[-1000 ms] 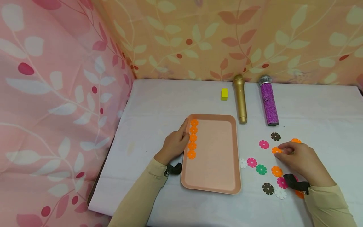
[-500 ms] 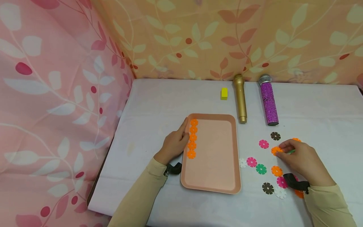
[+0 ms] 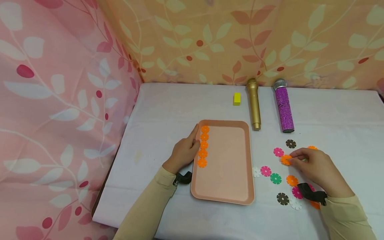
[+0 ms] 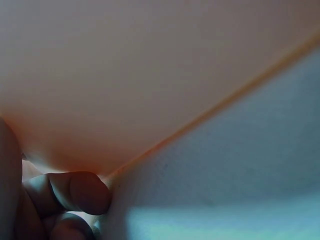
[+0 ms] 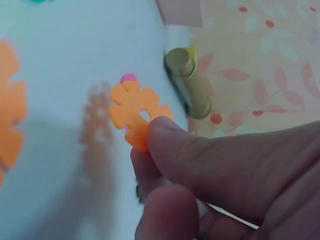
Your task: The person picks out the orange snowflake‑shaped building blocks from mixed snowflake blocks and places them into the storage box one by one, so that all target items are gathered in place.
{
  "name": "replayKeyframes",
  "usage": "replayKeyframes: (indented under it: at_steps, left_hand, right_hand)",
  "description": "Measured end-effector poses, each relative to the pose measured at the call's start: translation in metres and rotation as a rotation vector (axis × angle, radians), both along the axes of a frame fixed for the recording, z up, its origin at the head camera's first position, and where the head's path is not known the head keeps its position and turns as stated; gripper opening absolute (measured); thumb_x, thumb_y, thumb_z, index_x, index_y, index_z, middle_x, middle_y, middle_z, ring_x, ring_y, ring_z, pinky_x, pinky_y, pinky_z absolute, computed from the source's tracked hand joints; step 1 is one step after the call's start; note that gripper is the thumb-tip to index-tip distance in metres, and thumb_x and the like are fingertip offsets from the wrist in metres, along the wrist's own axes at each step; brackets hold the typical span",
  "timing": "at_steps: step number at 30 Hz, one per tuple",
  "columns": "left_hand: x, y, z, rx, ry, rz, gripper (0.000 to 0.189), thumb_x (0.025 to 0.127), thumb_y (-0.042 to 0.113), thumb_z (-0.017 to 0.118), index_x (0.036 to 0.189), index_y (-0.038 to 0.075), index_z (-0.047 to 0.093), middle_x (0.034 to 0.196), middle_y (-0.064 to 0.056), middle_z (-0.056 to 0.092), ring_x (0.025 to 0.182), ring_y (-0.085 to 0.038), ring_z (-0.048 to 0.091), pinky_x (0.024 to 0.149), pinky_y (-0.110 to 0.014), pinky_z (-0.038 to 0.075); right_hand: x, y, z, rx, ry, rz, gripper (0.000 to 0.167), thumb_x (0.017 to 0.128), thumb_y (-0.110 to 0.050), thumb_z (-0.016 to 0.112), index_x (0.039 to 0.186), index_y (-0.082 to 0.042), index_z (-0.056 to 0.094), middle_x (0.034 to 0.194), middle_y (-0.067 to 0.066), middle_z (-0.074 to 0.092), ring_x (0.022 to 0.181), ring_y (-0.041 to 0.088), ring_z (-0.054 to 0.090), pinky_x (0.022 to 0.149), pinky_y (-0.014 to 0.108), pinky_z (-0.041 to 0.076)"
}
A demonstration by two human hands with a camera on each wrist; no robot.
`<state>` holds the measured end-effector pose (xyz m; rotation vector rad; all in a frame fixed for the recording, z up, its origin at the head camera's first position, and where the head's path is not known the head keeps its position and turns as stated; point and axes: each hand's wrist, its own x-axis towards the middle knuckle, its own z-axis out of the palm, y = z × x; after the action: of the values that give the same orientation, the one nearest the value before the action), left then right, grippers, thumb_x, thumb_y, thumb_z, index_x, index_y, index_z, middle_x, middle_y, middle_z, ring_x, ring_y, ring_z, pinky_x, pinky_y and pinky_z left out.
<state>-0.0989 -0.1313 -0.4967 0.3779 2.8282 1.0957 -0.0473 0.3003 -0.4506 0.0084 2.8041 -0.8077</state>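
Note:
My right hand pinches an orange snowflake building disc between thumb and fingertips. In the right wrist view the disc is lifted off the cloth, with its shadow beside it. My left hand grips the left rim of a peach tray, its index finger lying along the edge. The left wrist view has curled fingers at the tray's rim. Inside the tray, a column of orange discs runs down the left side.
Right of the tray lie scattered discs: pink, green, brown, white and orange. Behind are a yellow block, a gold microphone and a purple glitter microphone. Floral cloth hangs at the back and left.
The orange disc has come up in my right fingers and shifted slightly left, towards the tray. My left hand and the tray stay where they were.

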Motion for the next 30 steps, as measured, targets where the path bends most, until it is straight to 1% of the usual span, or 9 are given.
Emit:
replayKeyframes:
  at_steps: [5,11,14,18,21,26,28,30]
  left_hand:
    - [0.0,0.0,0.0,-0.003,0.0,-0.001,0.065,0.107,0.027,0.043,0.169,0.019,0.023,0.057,0.008,0.037,0.048,-0.01,0.023,0.049,-0.028,0.018]
    - [0.0,0.001,0.001,-0.005,-0.006,-0.001,0.066,0.107,0.027,0.043,0.169,0.019,0.022,0.057,0.008,0.037,0.048,-0.01,0.023,0.049,-0.028,0.018]
    - [0.0,0.0,0.002,-0.006,-0.009,-0.001,0.065,0.107,0.027,0.042,0.169,0.019,0.022,0.057,0.008,0.037,0.048,-0.01,0.023,0.049,-0.028,0.018]
    - [-0.001,0.0,0.003,-0.008,-0.007,0.0,0.066,0.107,0.026,0.042,0.169,0.018,0.022,0.057,0.008,0.038,0.048,-0.01,0.024,0.049,-0.027,0.019]
    - [-0.001,0.0,0.003,-0.009,-0.006,0.002,0.066,0.107,0.025,0.043,0.169,0.018,0.022,0.057,0.008,0.038,0.048,-0.01,0.024,0.05,-0.027,0.019]
    - [-0.001,0.001,0.002,-0.011,-0.012,0.009,0.066,0.107,0.025,0.043,0.17,0.019,0.022,0.057,0.008,0.038,0.049,-0.01,0.024,0.05,-0.028,0.018]
    - [-0.001,0.001,0.002,-0.009,-0.012,0.009,0.066,0.107,0.025,0.043,0.17,0.019,0.022,0.057,0.008,0.038,0.049,-0.01,0.024,0.05,-0.028,0.019]
    - [0.0,0.001,0.001,-0.006,-0.012,0.006,0.066,0.107,0.025,0.043,0.17,0.019,0.022,0.057,0.008,0.038,0.048,-0.01,0.024,0.05,-0.028,0.019]
  right_hand:
    - [-0.001,-0.009,0.007,-0.022,0.027,0.041,0.021,0.095,-0.015,0.073,0.11,-0.001,0.075,0.095,0.011,0.073,0.079,0.022,0.056,0.06,0.029,0.043]
    - [-0.004,-0.022,0.013,-0.062,0.039,0.067,0.021,0.095,-0.014,0.075,0.109,0.002,0.074,0.094,0.013,0.074,0.071,0.02,0.053,0.054,0.029,0.042]
    - [-0.006,-0.029,0.015,-0.078,0.048,0.075,0.02,0.095,-0.013,0.075,0.109,0.002,0.073,0.094,0.012,0.074,0.069,0.019,0.053,0.054,0.029,0.042]
    - [-0.01,-0.038,0.019,-0.108,0.053,0.089,0.018,0.096,-0.015,0.074,0.108,-0.001,0.072,0.095,0.01,0.073,0.068,0.018,0.054,0.055,0.028,0.043]
    - [-0.013,-0.048,0.022,-0.121,0.048,0.092,0.017,0.097,-0.017,0.074,0.107,-0.003,0.071,0.097,0.01,0.071,0.073,0.02,0.055,0.056,0.028,0.044]
    - [-0.017,-0.064,0.028,-0.133,0.017,0.095,0.018,0.098,-0.02,0.073,0.109,-0.006,0.072,0.101,0.01,0.072,0.08,0.023,0.058,0.06,0.03,0.047]
    - [-0.018,-0.07,0.03,-0.141,0.011,0.102,0.017,0.098,-0.02,0.073,0.109,-0.007,0.071,0.101,0.009,0.072,0.08,0.023,0.058,0.06,0.03,0.048]
    - [-0.018,-0.075,0.032,-0.156,0.006,0.11,0.016,0.098,-0.019,0.072,0.108,-0.007,0.071,0.1,0.009,0.072,0.077,0.023,0.056,0.058,0.03,0.047]
